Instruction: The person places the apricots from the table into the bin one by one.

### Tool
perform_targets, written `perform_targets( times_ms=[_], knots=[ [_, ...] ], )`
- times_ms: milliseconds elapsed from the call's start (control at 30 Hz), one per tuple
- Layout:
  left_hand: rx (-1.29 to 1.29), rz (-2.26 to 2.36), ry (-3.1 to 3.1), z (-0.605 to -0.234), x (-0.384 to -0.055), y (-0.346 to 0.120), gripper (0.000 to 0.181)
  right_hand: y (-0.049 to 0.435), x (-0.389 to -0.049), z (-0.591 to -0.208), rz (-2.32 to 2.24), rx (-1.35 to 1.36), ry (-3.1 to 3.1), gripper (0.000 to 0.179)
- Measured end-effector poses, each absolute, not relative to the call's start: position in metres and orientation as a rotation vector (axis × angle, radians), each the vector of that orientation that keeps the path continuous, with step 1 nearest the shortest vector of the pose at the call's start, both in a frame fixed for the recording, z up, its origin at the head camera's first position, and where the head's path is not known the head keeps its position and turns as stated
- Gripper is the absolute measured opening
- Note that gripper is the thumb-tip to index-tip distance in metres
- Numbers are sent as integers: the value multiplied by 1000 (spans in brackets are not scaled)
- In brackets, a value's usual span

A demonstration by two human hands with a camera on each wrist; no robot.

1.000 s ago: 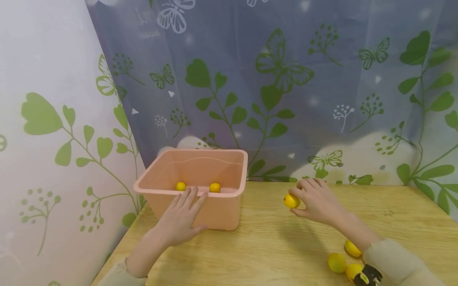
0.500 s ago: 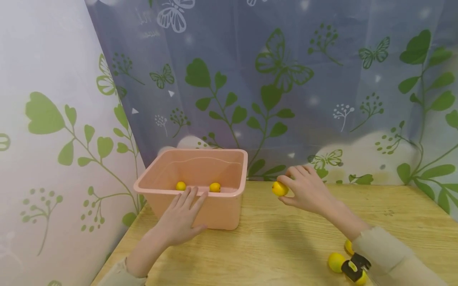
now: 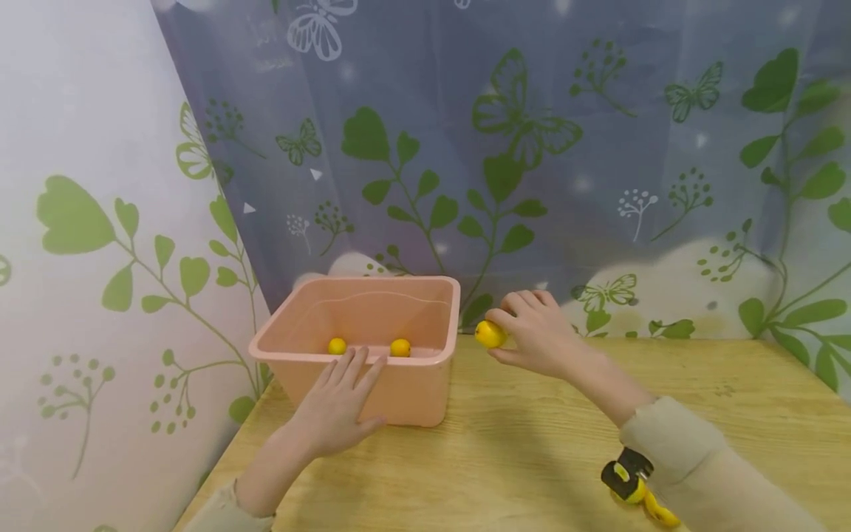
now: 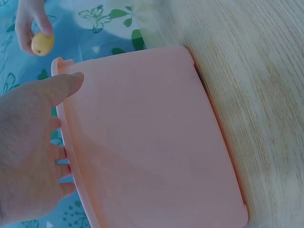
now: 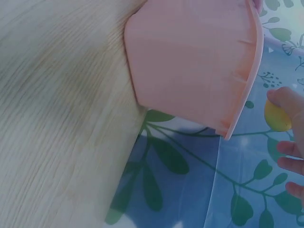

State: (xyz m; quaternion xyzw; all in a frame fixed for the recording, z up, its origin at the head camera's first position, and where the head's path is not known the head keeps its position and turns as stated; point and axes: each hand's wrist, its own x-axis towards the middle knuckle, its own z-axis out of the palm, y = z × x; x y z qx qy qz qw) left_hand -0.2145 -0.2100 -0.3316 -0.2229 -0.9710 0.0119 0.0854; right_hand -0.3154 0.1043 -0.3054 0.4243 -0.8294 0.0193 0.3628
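Note:
My right hand point(image 3: 541, 336) pinches a yellow lemon point(image 3: 490, 334) between thumb and fingers, held in the air just right of a pink plastic bin point(image 3: 372, 388). The same lemon point(image 5: 277, 116) shows beside the bin's rim in the right wrist view, and at the upper left of the left wrist view. My left hand point(image 3: 335, 414) rests on the bin's near rim with its fingers straight. Its thumb point(image 4: 66, 88) lies against the outer wall. Inside the bin sit two lemons, one on the left point(image 3: 337, 346) and one on the right point(image 3: 400, 347).
More lemons point(image 3: 658, 510) lie at the table's front right, partly hidden by the right sleeve point(image 3: 698, 451) and a black wrist device point(image 3: 625, 475). A patterned cloth point(image 3: 399, 148) hangs behind the wooden table point(image 3: 505, 458).
My right hand has moved left and slightly up with the lemon, closer to the bin. The right sleeve and wrist device now cover more of the table lemons. My left hand stays put.

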Motion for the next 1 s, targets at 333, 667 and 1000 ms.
perform_targets(
  times_ms=[333,667,1000],
  knots=[
    [-660,50,-2894,-332,-215,-210,79,81,-320,-294,70,1054,-2186,39],
    [-658,60,-2886,-333,-214,-210,78,54,-322,-276,59,1044,-2319,37],
    [-655,59,-2885,-333,-214,-209,78,32,-329,-268,53,1048,-2440,35]
  ],
)
